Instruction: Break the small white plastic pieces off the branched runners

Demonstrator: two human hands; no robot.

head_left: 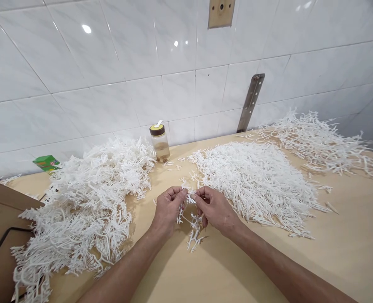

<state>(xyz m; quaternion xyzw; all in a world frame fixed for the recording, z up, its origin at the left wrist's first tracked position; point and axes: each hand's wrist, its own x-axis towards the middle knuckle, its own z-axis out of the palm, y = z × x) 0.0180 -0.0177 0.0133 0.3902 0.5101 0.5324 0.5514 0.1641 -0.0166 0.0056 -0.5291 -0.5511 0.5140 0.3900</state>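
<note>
My left hand and my right hand meet near the middle of the wooden table, both with fingers pinched on a white branching piece. Its twigs hang below and between the fingers, and small tips poke out above them. Left of my left hand lies a large tangled heap of white branched pieces. Just beyond my right hand spreads a flatter pile of short white sprigs.
A jar with a dark and yellow lid stands by the tiled wall. Long white stems lie at the back right. A metal bracket leans at the wall. A green packet and a cardboard box are at left.
</note>
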